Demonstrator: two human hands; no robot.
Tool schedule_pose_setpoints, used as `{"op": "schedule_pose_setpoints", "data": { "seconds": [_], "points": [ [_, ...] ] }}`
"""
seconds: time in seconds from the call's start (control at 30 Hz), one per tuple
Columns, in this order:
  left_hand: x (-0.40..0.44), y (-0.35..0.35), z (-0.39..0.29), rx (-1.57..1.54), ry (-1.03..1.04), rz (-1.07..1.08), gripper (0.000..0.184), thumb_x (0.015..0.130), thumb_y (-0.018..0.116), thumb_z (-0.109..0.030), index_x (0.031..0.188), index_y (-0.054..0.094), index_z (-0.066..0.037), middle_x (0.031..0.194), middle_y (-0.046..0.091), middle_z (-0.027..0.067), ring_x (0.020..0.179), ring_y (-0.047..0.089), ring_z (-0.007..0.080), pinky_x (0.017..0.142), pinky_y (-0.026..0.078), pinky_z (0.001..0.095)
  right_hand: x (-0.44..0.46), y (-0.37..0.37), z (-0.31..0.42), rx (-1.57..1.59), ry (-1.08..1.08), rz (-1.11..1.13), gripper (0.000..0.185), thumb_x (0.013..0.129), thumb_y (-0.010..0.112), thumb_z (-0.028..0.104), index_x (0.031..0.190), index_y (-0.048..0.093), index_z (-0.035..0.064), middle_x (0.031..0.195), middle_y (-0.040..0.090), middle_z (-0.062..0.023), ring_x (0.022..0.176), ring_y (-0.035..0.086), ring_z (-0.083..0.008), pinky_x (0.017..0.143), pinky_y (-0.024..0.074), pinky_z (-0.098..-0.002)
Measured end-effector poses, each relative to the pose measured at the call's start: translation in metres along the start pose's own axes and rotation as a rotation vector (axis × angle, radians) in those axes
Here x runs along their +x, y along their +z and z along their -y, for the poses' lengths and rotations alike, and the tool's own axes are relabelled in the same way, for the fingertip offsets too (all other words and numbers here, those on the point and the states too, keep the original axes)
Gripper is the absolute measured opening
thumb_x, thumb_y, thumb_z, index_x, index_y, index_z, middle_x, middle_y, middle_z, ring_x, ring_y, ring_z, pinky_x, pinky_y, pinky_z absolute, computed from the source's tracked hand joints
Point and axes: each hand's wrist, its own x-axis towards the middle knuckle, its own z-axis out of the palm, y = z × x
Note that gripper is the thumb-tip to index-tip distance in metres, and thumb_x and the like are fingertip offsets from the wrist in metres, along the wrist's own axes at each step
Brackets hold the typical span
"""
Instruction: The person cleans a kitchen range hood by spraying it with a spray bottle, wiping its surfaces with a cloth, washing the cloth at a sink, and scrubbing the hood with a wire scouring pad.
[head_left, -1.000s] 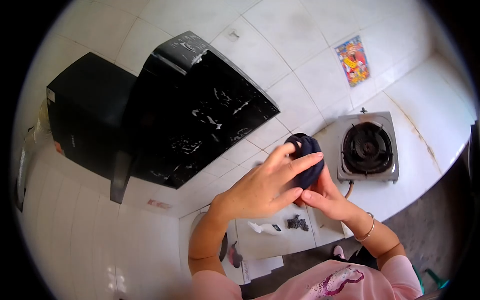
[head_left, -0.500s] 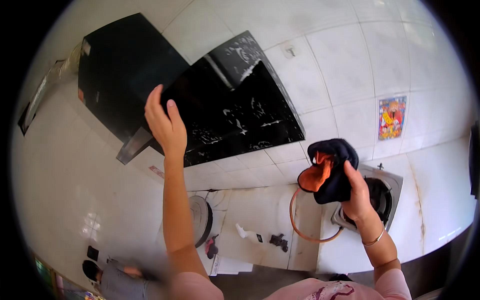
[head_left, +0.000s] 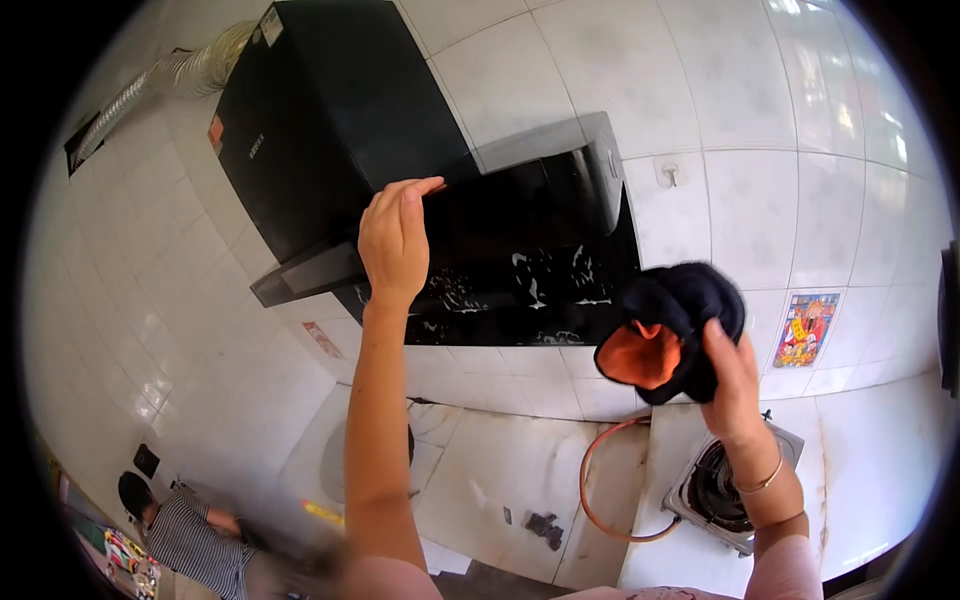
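Note:
My left hand is at the left part of the black range hood's front panel, its fingers together and bent over the panel's upper edge. The fingertips are partly hidden. White suds streak the black glass below the panel. In my right hand is a bunched dark cloth with an orange inner side, gripped between thumb and fingers. It is right of the hood's lower right corner, in front of the tiled wall and above the gas stove.
An orange gas hose loops over the white counter to the stove. A dark crumpled rag lies on the counter. A round lid is partly behind my left forearm. Another person in a striped top is at lower left.
My left hand has gone from spread fingers to bending over the panel's edge, and the panel now sits at a different tilt. The view has shifted. The cloth stays in my right hand, turned slightly.

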Motion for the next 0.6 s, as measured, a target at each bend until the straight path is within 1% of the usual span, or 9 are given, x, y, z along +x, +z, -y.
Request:
{"op": "schedule_pose_setpoints", "data": {
  "seconds": [0.13,0.23,0.27,0.3,0.33,0.4,0.47,0.53,0.6],
  "points": [
    [-0.005,-0.016,0.020,0.177,0.132,-0.020,0.042,0.103,0.032,-0.025,0.106,0.068,-0.006,0.109,0.065,0.0073,0.105,0.057,0.0261,0.095,0.040,0.0362,0.050,0.028,0.054,0.002,-0.464,-0.108,0.043,0.100,0.049,0.028,0.130,0.051,-0.0022,0.117,0.062,-0.0089,0.105,0.060,-0.0160,0.094,0.0467,-0.0316],
    [-0.012,-0.024,0.042,0.269,-0.015,-0.217,0.043,0.103,0.030,-0.027,0.105,0.067,-0.006,0.112,0.062,0.0092,0.109,0.055,0.0282,0.096,0.039,0.0373,0.119,0.035,0.090,-0.222,-0.879,-0.184,0.043,0.101,0.044,0.026,0.133,0.049,-0.0034,0.126,0.059,-0.0147,0.117,0.059,-0.0216,0.102,0.0464,-0.0333],
    [-0.014,-0.024,0.054,0.270,-0.010,-0.230,0.043,0.103,0.030,-0.027,0.105,0.067,-0.006,0.112,0.062,0.0092,0.109,0.055,0.0282,0.096,0.039,0.0373,0.136,0.053,0.107,-0.344,-0.972,-0.018,0.039,0.098,0.052,0.027,0.122,0.058,-0.0027,0.116,0.063,-0.0145,0.105,0.061,-0.0198,0.090,0.0476,-0.0296],
    [-0.018,-0.025,0.071,0.248,-0.030,-0.243,0.040,0.103,0.031,-0.026,0.105,0.066,-0.007,0.112,0.062,0.0083,0.107,0.055,0.0278,0.095,0.039,0.0378,0.179,0.038,0.110,-0.454,-0.945,-0.102,0.041,0.102,0.042,0.027,0.132,0.053,0.0019,0.124,0.060,-0.0146,0.115,0.060,-0.0210,0.101,0.0472,-0.0325],
    [-0.020,-0.028,0.082,0.226,-0.049,-0.253,0.037,0.102,0.033,-0.026,0.104,0.066,-0.008,0.111,0.061,0.0074,0.106,0.055,0.0273,0.094,0.039,0.0382,0.193,0.066,0.119,-0.646,-0.957,0.048,0.041,0.102,0.043,0.029,0.131,0.055,0.0041,0.122,0.061,-0.0136,0.115,0.059,-0.0203,0.102,0.0456,-0.0322],
    [-0.023,-0.029,0.090,0.156,-0.083,-0.218,0.040,0.103,0.031,-0.027,0.100,0.065,-0.008,0.108,0.061,0.0083,0.104,0.055,0.0287,0.093,0.039,0.0392,0.206,0.129,0.131,-0.994,-0.850,0.284,0.042,0.097,0.051,0.035,0.123,0.059,0.0023,0.112,0.065,-0.0130,0.102,0.062,-0.0201,0.087,0.0483,-0.0307],
    [-0.027,-0.027,0.100,0.056,-0.157,-0.176,0.039,0.102,0.032,-0.027,0.099,0.065,-0.007,0.105,0.060,0.0092,0.102,0.055,0.0296,0.092,0.039,0.0395,0.223,0.154,0.116,-1.261,-0.531,0.477,0.059,0.091,0.054,0.051,0.135,0.053,0.0112,0.131,0.056,-0.0161,0.123,0.052,-0.0278,0.102,0.0398,-0.0399],
    [-0.031,-0.021,0.104,0.106,-0.141,-0.191,0.032,0.100,0.037,-0.025,0.100,0.064,-0.007,0.104,0.059,0.0092,0.101,0.054,0.0295,0.092,0.039,0.0399,0.243,0.166,0.098,-1.620,-0.476,0.805,0.063,0.091,0.054,0.051,0.140,0.048,0.0118,0.143,0.045,-0.0155,0.138,0.035,-0.0292,0.110,0.0316,-0.0402],
    [-0.034,-0.014,0.104,0.219,-0.090,-0.261,0.024,0.097,0.043,-0.021,0.100,0.063,-0.008,0.103,0.057,0.0086,0.101,0.053,0.0288,0.092,0.039,0.0403,0.253,0.180,0.081,-1.413,0.006,1.101,0.052,0.096,0.050,0.040,0.140,0.049,0.0117,0.147,0.040,-0.0147,0.139,0.032,-0.0287,0.110,0.0305,-0.0387]
  ]
}}
